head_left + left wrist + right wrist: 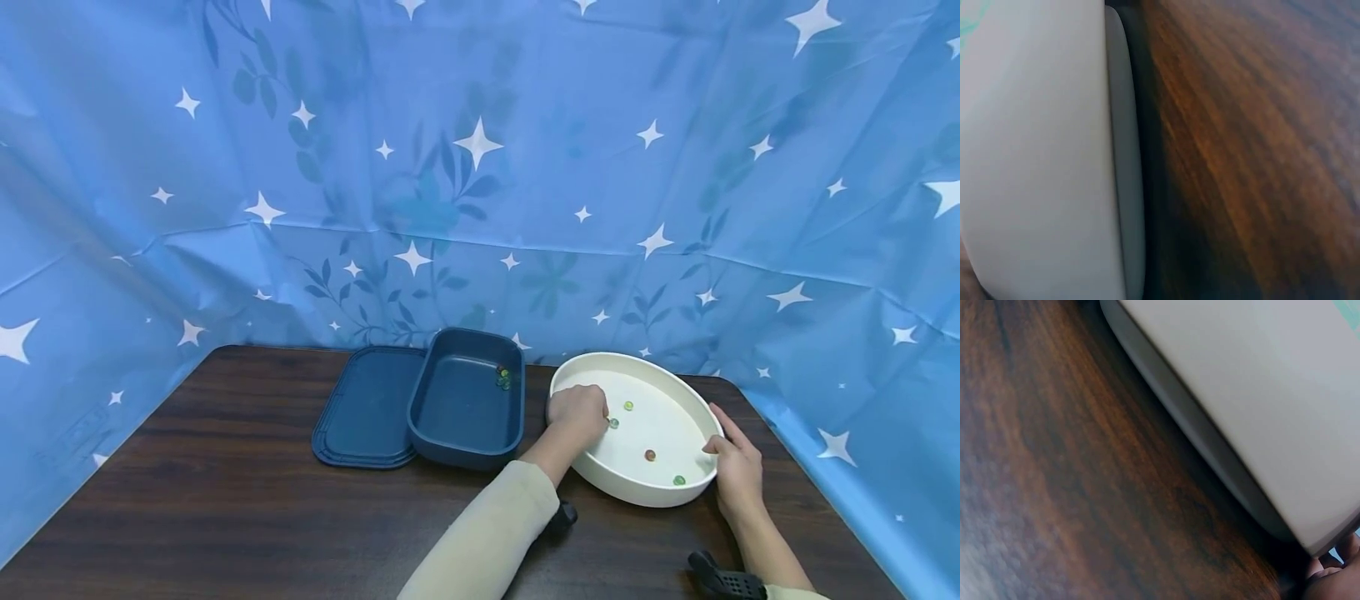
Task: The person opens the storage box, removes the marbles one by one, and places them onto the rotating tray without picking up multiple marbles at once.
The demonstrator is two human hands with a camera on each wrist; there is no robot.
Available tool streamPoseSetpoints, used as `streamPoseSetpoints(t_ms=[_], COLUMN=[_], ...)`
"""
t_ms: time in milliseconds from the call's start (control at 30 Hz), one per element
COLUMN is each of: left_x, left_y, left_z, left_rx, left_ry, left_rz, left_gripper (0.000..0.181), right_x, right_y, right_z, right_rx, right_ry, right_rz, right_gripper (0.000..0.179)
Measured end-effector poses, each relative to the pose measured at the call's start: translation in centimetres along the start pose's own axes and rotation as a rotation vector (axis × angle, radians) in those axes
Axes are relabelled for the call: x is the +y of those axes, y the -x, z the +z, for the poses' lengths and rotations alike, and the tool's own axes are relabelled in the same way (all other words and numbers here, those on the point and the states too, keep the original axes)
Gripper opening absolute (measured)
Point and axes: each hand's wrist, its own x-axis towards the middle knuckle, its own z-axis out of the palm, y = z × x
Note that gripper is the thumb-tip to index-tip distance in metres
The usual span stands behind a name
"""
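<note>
A round white tray (645,387) with a raised wall sits at the right of the table. My right hand (738,467) grips its right rim, thumb over the inside and fingers outside. Reaching over the left wall, my left hand (579,414) has bent fingers low inside the tray, right beside a pale green marble (614,423); I cannot tell whether they pinch anything. Around the tray floor lie a yellow-green marble (628,406), a reddish-brown marble (650,455) and a green marble (678,480). Both wrist views show mostly the tray's outer wall (1041,150), with fingers (1338,575) at a corner.
Left of the tray stands a dark blue rectangular box (467,454) with several small green and dark red marbles (503,379) at its right side. A flat blue lid (371,404) lies against the box's left. Behind the dark wooden table (187,483) hangs a blue star-patterned curtain (450,167).
</note>
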Motion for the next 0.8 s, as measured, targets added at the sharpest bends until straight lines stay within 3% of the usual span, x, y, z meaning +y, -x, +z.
streamPoseSetpoints(t_ms=[133, 300, 500, 800], left_x=[-0.4, -0.8, -2.0, -5.5], left_y=[0.3, 0.7, 1.7, 2.6], left_z=[-0.3, -0.9, -1.9, -4.9], left_rx=[0.022, 0.082, 0.155, 0.265], left_ry=[0.065, 0.226, 0.411, 0.476], left_rz=[0.017, 0.061, 0.054, 0.069], left_gripper=[0.009, 0.008, 0.008, 0.013], right_x=[0.1, 0.0, 0.1, 0.0], right_y=[0.1, 0.1, -0.1, -0.1], right_z=[0.1, -0.1, -0.1, 0.0], right_rx=[-0.004, -0.002, -0.001, -0.008], right_ry=[0.007, 0.001, -0.001, -0.004], right_rz=[-0.005, -0.01, 0.007, 0.003], right_gripper=[0.073, 0.073, 0.074, 0.072])
